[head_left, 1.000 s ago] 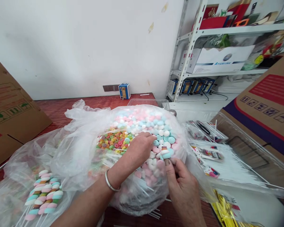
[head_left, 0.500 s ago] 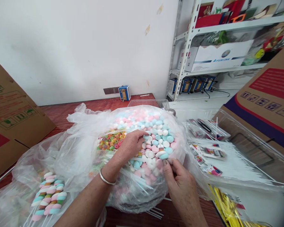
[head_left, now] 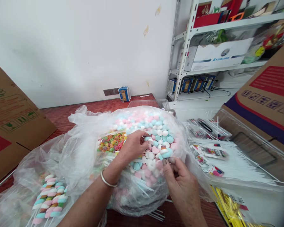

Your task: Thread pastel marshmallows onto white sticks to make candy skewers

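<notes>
The round plastic-lined container (head_left: 142, 203) is heaped with pink, white and blue marshmallows (head_left: 154, 150). Over its middle, the left hand (head_left: 133, 145) reaches in with curled fingers, the tips among the marshmallows; whether they grip one cannot be told. At the container's right near edge, the thumb and forefinger of the right hand (head_left: 182, 181) pinch the lower end of a small marshmallow skewer (head_left: 166, 153), its blue and white pieces topped with brown, tilted above the heap. Fruit-coloured gummy rings (head_left: 111, 142) lie in the container's left part. Left of the container, several stacked skewers (head_left: 49, 198) lie on clear plastic; right of it, many white sticks (head_left: 241, 164) are spread beside small packets (head_left: 214, 153).
</notes>
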Demonstrator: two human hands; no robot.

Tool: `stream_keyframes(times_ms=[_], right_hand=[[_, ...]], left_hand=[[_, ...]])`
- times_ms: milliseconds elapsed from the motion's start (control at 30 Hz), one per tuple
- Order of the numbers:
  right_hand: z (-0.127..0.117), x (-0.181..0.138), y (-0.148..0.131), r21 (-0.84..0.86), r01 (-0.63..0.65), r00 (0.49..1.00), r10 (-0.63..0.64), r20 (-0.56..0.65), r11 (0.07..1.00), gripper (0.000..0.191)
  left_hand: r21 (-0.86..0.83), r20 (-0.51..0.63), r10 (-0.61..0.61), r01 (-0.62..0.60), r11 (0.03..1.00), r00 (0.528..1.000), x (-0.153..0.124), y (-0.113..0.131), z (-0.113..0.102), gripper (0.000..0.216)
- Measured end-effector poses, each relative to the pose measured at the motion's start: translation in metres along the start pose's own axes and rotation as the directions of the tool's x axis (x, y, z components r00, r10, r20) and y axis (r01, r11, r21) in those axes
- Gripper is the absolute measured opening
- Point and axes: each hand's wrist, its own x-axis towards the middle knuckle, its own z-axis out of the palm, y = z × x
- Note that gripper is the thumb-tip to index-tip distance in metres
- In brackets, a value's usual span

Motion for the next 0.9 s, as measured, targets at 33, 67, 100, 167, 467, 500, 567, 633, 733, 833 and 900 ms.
stream_keyframes(times_ms=[33,67,100,167,467,500,567,633,733,833,900], right_hand=[[0.001,0.002,-0.002,0.034,-0.012,1.000,0.012,-0.013,0.999,0.032],[0.002,0.004,-0.004,0.069,-0.017,1.000,0.019,-0.021,0.997,0.032],[0.004,0.007,-0.006,0.101,-0.021,0.999,0.024,-0.027,0.995,0.031],[0.008,0.013,-0.009,0.161,-0.018,1.000,0.021,-0.015,0.987,0.032],[0.024,0.022,-0.018,0.127,-0.028,0.992,0.043,-0.121,0.992,0.027],[0.025,0.022,-0.020,0.101,-0.029,0.988,0.043,-0.145,0.994,0.026],[0.026,0.021,-0.022,0.101,-0.011,0.991,0.025,-0.135,0.995,0.025],[0.027,0.019,-0.023,0.176,0.003,0.997,0.011,-0.076,0.984,0.026],[0.030,0.017,-0.023,0.352,-0.054,0.998,0.058,0.000,0.934,0.032],[0.034,0.015,-0.024,0.510,-0.150,0.988,0.140,0.058,0.847,0.034],[0.037,0.015,-0.025,0.576,-0.199,0.980,0.154,0.126,0.793,0.036]], left_hand=[[-0.151,0.042,-0.065,0.071,0.986,0.997,-0.003,0.004,-0.004,0.025],[-0.296,0.105,-0.111,0.138,0.945,0.988,-0.007,0.008,-0.007,0.025],[-0.417,0.165,-0.138,0.196,0.888,0.977,-0.011,0.012,-0.010,0.025],[-0.565,0.227,-0.163,0.266,0.781,0.960,-0.019,0.018,-0.014,0.027],[-0.689,-0.022,-0.247,0.164,0.706,0.969,-0.047,0.023,0.007,0.036],[-0.656,-0.085,-0.213,0.106,0.747,0.973,-0.049,0.023,0.008,0.034],[-0.560,-0.182,-0.131,0.007,0.829,0.974,-0.051,0.023,0.010,0.031],[-0.495,-0.208,-0.089,-0.026,0.868,0.974,-0.053,0.023,0.010,0.030],[-0.579,-0.108,-0.106,0.024,0.815,0.989,-0.054,0.022,0.010,0.034],[-0.711,0.003,-0.127,0.091,0.697,0.992,-0.055,0.022,0.012,0.046],[-0.735,0.020,-0.170,0.130,0.666,0.985,-0.054,0.022,0.014,0.046]])
